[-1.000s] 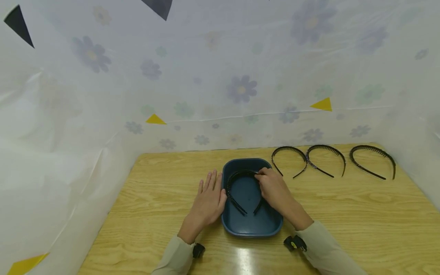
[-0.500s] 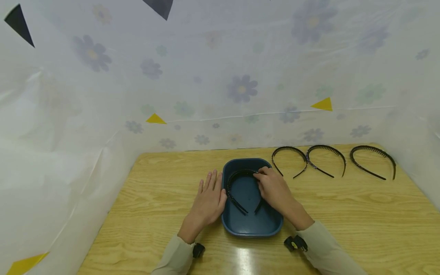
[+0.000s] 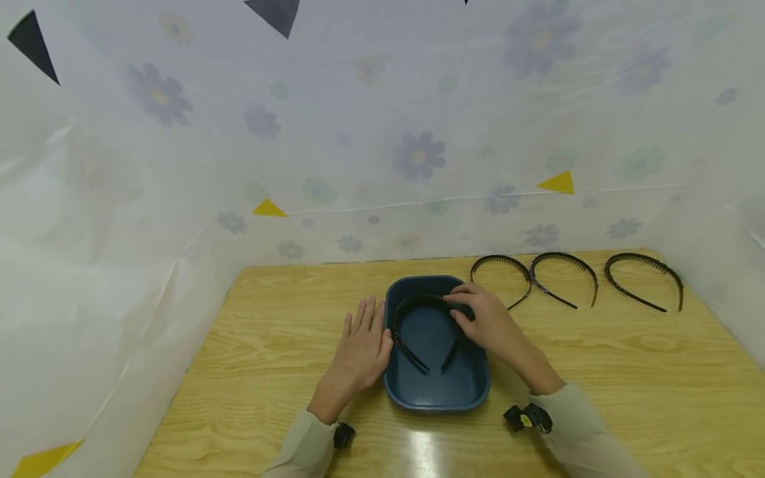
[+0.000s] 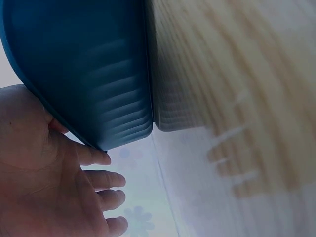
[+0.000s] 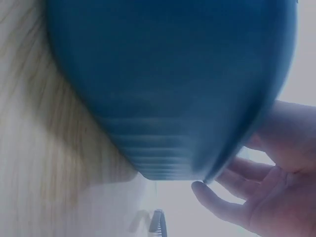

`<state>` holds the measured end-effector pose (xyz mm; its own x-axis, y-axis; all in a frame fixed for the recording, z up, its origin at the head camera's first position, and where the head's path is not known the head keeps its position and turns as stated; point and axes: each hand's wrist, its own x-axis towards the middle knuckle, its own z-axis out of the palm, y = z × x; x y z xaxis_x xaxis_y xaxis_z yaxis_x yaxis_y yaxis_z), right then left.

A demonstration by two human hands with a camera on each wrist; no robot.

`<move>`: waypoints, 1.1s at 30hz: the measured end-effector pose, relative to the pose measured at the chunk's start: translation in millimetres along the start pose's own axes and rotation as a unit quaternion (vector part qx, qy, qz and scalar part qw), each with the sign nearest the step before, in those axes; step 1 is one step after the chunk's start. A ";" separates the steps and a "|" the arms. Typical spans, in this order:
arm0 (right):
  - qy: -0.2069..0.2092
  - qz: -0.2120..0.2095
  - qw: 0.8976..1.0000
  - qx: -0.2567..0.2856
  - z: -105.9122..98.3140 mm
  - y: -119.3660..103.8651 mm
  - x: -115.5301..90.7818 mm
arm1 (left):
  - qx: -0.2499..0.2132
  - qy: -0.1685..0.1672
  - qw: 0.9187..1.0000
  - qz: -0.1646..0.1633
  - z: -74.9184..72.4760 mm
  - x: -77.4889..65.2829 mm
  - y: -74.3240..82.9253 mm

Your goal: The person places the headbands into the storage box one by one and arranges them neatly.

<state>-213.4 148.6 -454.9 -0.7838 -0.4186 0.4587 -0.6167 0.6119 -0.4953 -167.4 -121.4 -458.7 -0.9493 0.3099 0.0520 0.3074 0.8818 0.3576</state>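
Observation:
A dark blue plastic basin [image 3: 436, 395] stands on the table. Inside it lie black toothed headbands [image 3: 412, 355], stacked so closely that I cannot tell how many. My left hand [image 3: 361, 352] rests against the basin's left side with straight fingers; the left wrist view shows its thumb side at the rim. Over the right rim is my right hand [image 3: 490, 323], thumb and fingers apart, fingertips beside the headbands' upper right curve. Whether they touch the headbands is unclear. In the right wrist view the basin's outer wall [image 5: 163, 98] hides its inside.
Three more black headbands lie in a row at the back right: one [image 3: 501, 257] partly behind my right hand, a middle one [image 3: 564, 255] touching it, and a third [image 3: 642, 257] apart. A flower-patterned white sheet [image 3: 358, 166] stands behind the wooden table [image 3: 287, 318].
My right hand has let go of the headbands; its thumb and fingers have spread and it has shifted slightly right. The left hand and the basin have kept their places.

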 end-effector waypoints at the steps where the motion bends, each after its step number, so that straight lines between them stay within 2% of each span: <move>1: 0.002 -0.001 1.000 0.005 -1.6 0.2 -0.6 | 0.000 0.000 1.000 0.000 -0.1 -0.1 0.0; 5: 0.010 0.002 1.000 0.019 -7.9 2.8 -2.2 | -0.001 -0.003 1.000 -0.001 -1.1 -0.5 0.9; 13: 0.009 0.036 0.999 0.031 -25.0 8.0 -3.6 | -0.004 -0.007 1.000 -0.007 -0.7 -1.5 1.9; 21: 0.038 0.038 0.998 0.027 -39.0 14.3 -4.6 | -0.005 -0.001 1.000 -0.003 1.2 -2.1 0.3; 30: 0.077 0.074 0.994 0.030 -59.7 22.7 -9.0 | -0.007 0.001 1.000 -0.003 2.1 -1.8 -0.1; 33: 0.096 0.074 0.992 0.027 -62.9 25.9 -10.1 | -0.005 0.000 1.000 -0.003 1.4 -1.2 -0.1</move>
<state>-216.8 210.9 -425.9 -0.8406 -0.1893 0.5074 -0.5036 0.6180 -0.6037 -166.2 -121.3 -460.1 -0.9514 0.3038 0.0497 0.3004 0.8806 0.3664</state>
